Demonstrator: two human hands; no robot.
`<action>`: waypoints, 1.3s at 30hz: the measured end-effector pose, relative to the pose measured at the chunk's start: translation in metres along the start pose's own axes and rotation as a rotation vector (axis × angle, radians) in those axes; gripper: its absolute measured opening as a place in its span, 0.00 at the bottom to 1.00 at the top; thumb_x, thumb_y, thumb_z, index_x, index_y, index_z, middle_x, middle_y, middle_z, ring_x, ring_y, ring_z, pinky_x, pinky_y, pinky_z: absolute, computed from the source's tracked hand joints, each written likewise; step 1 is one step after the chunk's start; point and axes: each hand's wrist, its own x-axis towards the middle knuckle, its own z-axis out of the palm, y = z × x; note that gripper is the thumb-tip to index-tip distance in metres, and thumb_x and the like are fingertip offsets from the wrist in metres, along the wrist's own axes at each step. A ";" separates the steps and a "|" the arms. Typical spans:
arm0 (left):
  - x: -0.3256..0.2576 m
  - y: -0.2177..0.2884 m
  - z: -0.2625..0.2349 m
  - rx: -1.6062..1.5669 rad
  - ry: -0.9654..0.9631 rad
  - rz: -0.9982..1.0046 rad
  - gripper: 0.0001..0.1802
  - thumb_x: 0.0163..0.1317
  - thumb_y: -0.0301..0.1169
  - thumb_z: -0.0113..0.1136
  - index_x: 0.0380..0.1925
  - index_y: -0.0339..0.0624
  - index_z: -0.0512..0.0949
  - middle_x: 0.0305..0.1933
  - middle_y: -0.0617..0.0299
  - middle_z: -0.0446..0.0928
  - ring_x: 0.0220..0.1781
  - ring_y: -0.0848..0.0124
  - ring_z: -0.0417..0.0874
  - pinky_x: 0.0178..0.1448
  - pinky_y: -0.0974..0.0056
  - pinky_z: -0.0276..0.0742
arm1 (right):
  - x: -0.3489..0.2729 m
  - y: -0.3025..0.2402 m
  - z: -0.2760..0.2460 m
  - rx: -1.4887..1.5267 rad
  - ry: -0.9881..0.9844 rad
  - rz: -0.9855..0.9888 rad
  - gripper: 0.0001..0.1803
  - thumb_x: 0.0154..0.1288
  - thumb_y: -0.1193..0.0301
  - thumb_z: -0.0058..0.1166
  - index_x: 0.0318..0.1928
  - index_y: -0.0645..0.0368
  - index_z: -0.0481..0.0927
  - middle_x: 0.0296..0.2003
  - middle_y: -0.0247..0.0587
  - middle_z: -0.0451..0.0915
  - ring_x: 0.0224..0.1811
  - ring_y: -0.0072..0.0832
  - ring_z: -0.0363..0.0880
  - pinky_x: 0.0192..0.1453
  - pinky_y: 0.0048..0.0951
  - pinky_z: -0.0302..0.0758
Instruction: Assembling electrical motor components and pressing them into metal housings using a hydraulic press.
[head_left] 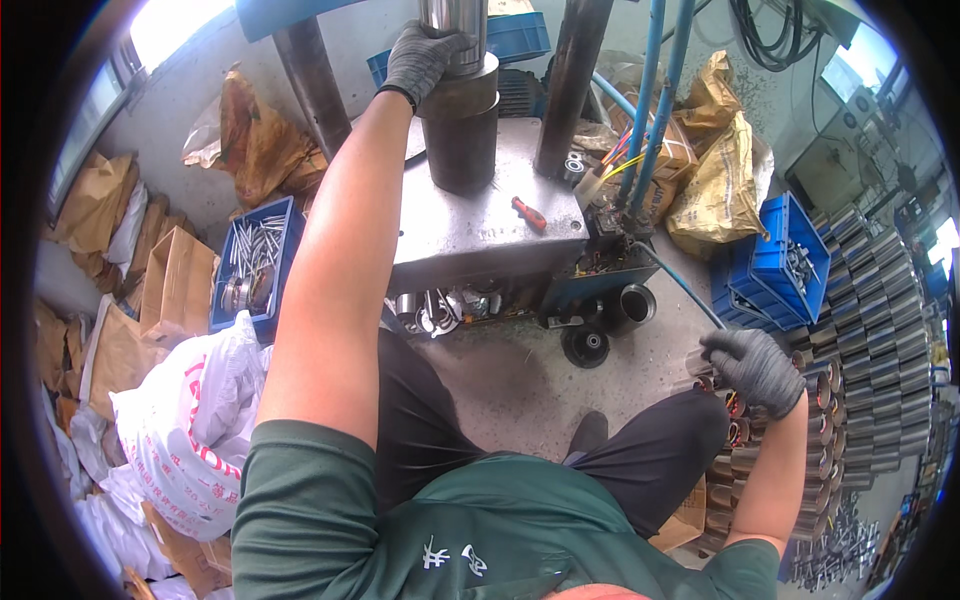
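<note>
My left hand, in a dark grey knit glove, is closed around the upper metal cylinder under the press. Its thumb lies across the shiny shaft; the other fingers are partly hidden. Below stands a wider dark metal cylinder, upright on the steel press table. To the right, my right hand, gloved alike, has its fingers curled at the end of a thin blue-grey lever. That lever slants down from the press's side; the hand covers its tip. A red-handled screwdriver lies on the press table.
Dark press columns flank the work. Stacked metal cylinders fill the right side. Blue bins of metal parts stand at left and right. A white plastic bag sits by my left elbow. A round flanged part lies on the floor.
</note>
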 end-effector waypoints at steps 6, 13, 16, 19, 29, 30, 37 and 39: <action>-0.006 0.011 -0.003 0.041 -0.051 0.009 0.27 0.49 0.49 0.79 0.41 0.37 0.89 0.34 0.51 0.88 0.36 0.64 0.89 0.48 0.59 0.83 | 0.002 0.010 0.002 -0.210 0.007 -0.187 0.14 0.66 0.70 0.59 0.49 0.62 0.87 0.31 0.52 0.86 0.34 0.44 0.88 0.44 0.40 0.83; -0.010 0.016 -0.002 -0.002 -0.073 0.002 0.26 0.50 0.48 0.78 0.42 0.38 0.90 0.36 0.50 0.89 0.36 0.64 0.90 0.48 0.60 0.83 | 0.008 0.017 -0.003 0.033 0.217 -0.211 0.15 0.68 0.75 0.55 0.53 0.65 0.85 0.42 0.51 0.89 0.45 0.38 0.90 0.53 0.36 0.83; -0.008 0.015 -0.004 0.052 -0.090 -0.002 0.25 0.51 0.47 0.78 0.41 0.39 0.91 0.36 0.51 0.89 0.37 0.65 0.90 0.49 0.60 0.83 | 0.007 0.008 -0.002 -0.011 0.260 -0.258 0.15 0.67 0.76 0.54 0.52 0.65 0.85 0.42 0.52 0.89 0.45 0.41 0.90 0.53 0.36 0.83; -0.008 0.012 -0.003 0.035 -0.070 0.000 0.25 0.51 0.47 0.78 0.41 0.39 0.91 0.36 0.51 0.89 0.38 0.64 0.90 0.50 0.59 0.83 | 0.005 0.007 -0.002 -0.178 0.226 -0.277 0.15 0.66 0.76 0.53 0.51 0.65 0.85 0.42 0.52 0.89 0.45 0.44 0.89 0.54 0.37 0.83; -0.007 0.010 -0.003 0.091 -0.025 -0.012 0.30 0.49 0.51 0.79 0.42 0.36 0.89 0.40 0.48 0.89 0.43 0.62 0.90 0.53 0.59 0.83 | 0.003 0.006 0.004 -0.422 -0.053 -0.259 0.13 0.65 0.73 0.54 0.47 0.63 0.86 0.38 0.54 0.87 0.42 0.48 0.88 0.50 0.41 0.84; -0.006 0.010 -0.003 0.091 -0.024 -0.006 0.30 0.48 0.52 0.79 0.41 0.36 0.89 0.40 0.48 0.89 0.43 0.62 0.90 0.53 0.59 0.83 | 0.004 0.008 0.002 -0.434 -0.044 -0.265 0.13 0.65 0.76 0.54 0.47 0.66 0.85 0.39 0.53 0.88 0.42 0.44 0.89 0.49 0.37 0.83; -0.006 0.011 -0.001 0.034 -0.075 0.027 0.29 0.49 0.51 0.78 0.39 0.36 0.90 0.37 0.48 0.89 0.43 0.62 0.90 0.53 0.59 0.83 | 0.021 0.020 -0.013 0.162 0.378 -0.192 0.14 0.70 0.79 0.54 0.54 0.66 0.84 0.42 0.47 0.89 0.42 0.30 0.87 0.50 0.29 0.82; -0.003 0.014 0.001 0.108 -0.080 -0.011 0.32 0.48 0.49 0.79 0.44 0.32 0.86 0.41 0.47 0.88 0.46 0.61 0.90 0.55 0.59 0.83 | 0.039 0.003 -0.028 -0.123 0.616 -0.377 0.14 0.72 0.77 0.54 0.54 0.66 0.84 0.41 0.41 0.88 0.42 0.25 0.85 0.50 0.28 0.81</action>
